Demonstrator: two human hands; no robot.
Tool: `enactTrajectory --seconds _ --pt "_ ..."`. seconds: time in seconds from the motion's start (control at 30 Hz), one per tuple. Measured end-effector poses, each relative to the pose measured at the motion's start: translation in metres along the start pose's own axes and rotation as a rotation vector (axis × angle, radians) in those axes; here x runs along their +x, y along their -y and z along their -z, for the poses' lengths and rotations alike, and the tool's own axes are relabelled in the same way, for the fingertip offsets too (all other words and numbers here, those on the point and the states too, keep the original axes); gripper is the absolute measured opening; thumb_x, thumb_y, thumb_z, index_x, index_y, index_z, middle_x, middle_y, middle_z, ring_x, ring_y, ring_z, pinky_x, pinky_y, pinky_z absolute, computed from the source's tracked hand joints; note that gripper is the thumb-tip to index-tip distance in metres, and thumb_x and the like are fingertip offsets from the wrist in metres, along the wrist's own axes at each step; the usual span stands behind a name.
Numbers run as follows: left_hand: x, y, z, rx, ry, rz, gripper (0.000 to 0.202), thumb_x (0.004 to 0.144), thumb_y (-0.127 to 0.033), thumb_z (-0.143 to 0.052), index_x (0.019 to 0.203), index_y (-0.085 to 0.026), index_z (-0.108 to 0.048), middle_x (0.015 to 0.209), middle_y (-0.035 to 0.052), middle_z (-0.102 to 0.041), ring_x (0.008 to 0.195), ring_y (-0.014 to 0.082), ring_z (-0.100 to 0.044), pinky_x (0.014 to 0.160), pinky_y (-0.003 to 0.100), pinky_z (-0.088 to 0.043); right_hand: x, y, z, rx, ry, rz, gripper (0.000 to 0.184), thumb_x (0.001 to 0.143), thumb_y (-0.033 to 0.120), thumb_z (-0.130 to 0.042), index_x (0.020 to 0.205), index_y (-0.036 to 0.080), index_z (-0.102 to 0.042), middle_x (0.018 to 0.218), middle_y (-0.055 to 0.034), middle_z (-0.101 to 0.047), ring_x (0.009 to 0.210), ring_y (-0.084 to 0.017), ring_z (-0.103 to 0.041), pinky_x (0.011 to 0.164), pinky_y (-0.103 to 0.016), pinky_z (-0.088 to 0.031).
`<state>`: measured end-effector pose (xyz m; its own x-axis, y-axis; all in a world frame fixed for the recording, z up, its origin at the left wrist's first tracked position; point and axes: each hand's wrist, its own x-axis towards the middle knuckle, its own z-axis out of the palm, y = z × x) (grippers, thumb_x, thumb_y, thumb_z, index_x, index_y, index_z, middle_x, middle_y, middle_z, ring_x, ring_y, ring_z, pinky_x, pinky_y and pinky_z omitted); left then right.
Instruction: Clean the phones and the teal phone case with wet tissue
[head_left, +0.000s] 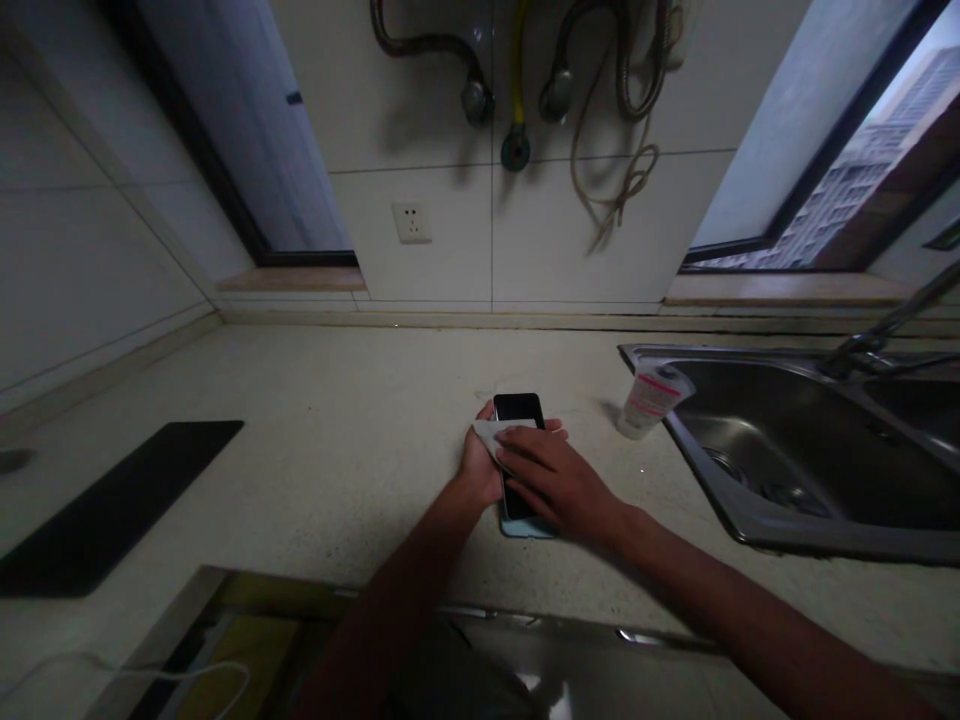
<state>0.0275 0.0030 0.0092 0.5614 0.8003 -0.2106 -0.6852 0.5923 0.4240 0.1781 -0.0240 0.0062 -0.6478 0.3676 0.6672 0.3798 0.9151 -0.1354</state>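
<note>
My left hand (480,468) is wrapped round a black smartphone (517,407) from the left and below, and its fingertips show past the phone's right edge. The screen faces up, just above the counter. My right hand (559,478) lies over the screen with its fingers pressing on a small pale wipe (489,432), which is partly hidden under them. A light blue edge (529,527) shows at the phone's near end; I cannot tell whether it is a case or a separate thing.
On the pale counter (360,420), a clear plastic cup (649,402) with red print stands beside the steel sink (739,530). A dark flat panel (112,510) lies on the left. Pipes and a socket (412,222) are on the wall. A white cable (187,674) hangs at the lower left.
</note>
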Motion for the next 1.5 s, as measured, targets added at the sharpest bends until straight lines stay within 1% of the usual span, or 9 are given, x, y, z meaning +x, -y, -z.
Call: enactTrajectory --seconds 0.1,0.23,0.4,0.6,0.8,0.97,1.07,1.23,1.5 --pt "-0.002 0.002 -0.002 -0.015 -0.067 0.048 0.081 0.090 -0.064 -0.034 0.123 0.003 -0.063 0.108 0.0250 -0.073 0.105 0.0347 -0.069 0.103 0.046 -0.044 0.000 0.006 -0.007 -0.040 0.103 0.043 0.051 0.101 0.036 -0.049 0.146 0.012 -0.046 0.142 -0.0199 -0.057 0.138 -0.030 -0.049 0.112 -0.053 -0.046" --pt "0.001 0.006 -0.003 -0.021 -0.096 -0.060 0.069 0.094 -0.057 -0.036 0.127 -0.002 -0.062 0.110 0.0213 -0.073 0.111 0.0336 -0.068 0.109 0.046 -0.040 -0.002 0.001 -0.013 -0.101 0.173 -0.096 0.068 0.100 0.050 -0.048 0.154 0.010 -0.034 0.156 -0.0213 -0.042 0.147 -0.032 -0.036 0.118 -0.057 -0.037" --pt "0.004 0.009 -0.007 -0.032 -0.114 -0.103 0.055 0.098 -0.049 -0.039 0.132 -0.012 -0.062 0.117 0.0146 -0.073 0.117 0.0304 -0.066 0.111 0.045 -0.040 0.000 -0.019 -0.009 -0.117 0.139 -0.241 0.074 0.100 0.052 -0.046 0.157 0.009 -0.027 0.160 -0.0243 -0.031 0.151 -0.034 -0.027 0.120 -0.059 -0.032" --pt "0.002 0.011 -0.009 -0.033 -0.116 -0.082 0.054 0.099 -0.049 -0.037 0.131 -0.013 -0.062 0.117 0.0139 -0.073 0.120 0.0301 -0.064 0.111 0.045 -0.040 0.002 -0.022 -0.006 -0.080 0.137 -0.240 0.077 0.099 0.051 -0.050 0.158 0.011 -0.024 0.161 -0.0242 -0.027 0.152 -0.035 -0.024 0.121 -0.062 -0.028" --pt "-0.002 0.006 -0.003 -0.112 -0.067 -0.049 0.075 0.094 -0.062 -0.034 0.132 -0.001 -0.057 0.116 0.0236 -0.071 0.116 0.0346 -0.065 0.110 0.052 -0.040 0.000 0.005 -0.012 -0.029 0.244 -0.059 0.071 0.095 0.053 -0.056 0.148 0.008 -0.045 0.153 -0.0223 -0.045 0.149 -0.034 -0.033 0.120 -0.057 -0.033" --pt "-0.008 -0.002 -0.006 -0.137 -0.062 -0.172 0.076 0.096 -0.060 -0.036 0.143 -0.002 -0.047 0.126 0.0256 -0.066 0.121 0.0345 -0.062 0.104 0.055 -0.044 0.002 0.015 -0.002 0.024 0.133 0.070 0.037 0.100 0.037 -0.054 0.126 0.014 -0.064 0.130 -0.0149 -0.068 0.131 -0.027 -0.057 0.113 -0.049 -0.045" --pt "-0.010 -0.005 -0.011 -0.117 -0.096 -0.227 0.076 0.097 -0.060 -0.031 0.145 -0.002 -0.044 0.129 0.0272 -0.064 0.123 0.0362 -0.061 0.102 0.055 -0.045 0.004 0.019 0.005 0.074 0.079 0.146 0.027 0.099 0.027 -0.053 0.117 0.013 -0.068 0.118 -0.0124 -0.074 0.122 -0.024 -0.064 0.110 -0.044 -0.049" --pt "-0.013 -0.011 -0.018 -0.097 -0.147 -0.307 0.070 0.098 -0.057 -0.030 0.148 -0.009 -0.042 0.132 0.0263 -0.062 0.125 0.0368 -0.060 0.103 0.057 -0.044 0.006 0.020 0.002 0.122 0.167 0.253 0.019 0.098 0.023 -0.055 0.093 0.017 -0.073 0.094 -0.0061 -0.077 0.112 -0.021 -0.068 0.112 -0.041 -0.048" --pt "-0.013 -0.012 -0.014 -0.146 -0.112 -0.304 0.070 0.098 -0.056 -0.031 0.150 -0.010 -0.041 0.135 0.0248 -0.061 0.129 0.0357 -0.057 0.103 0.056 -0.044 0.005 -0.001 0.006 0.197 0.104 0.289 0.026 0.098 0.013 -0.053 0.117 0.018 -0.069 0.118 -0.0095 -0.075 0.123 -0.019 -0.064 0.109 -0.043 -0.051"
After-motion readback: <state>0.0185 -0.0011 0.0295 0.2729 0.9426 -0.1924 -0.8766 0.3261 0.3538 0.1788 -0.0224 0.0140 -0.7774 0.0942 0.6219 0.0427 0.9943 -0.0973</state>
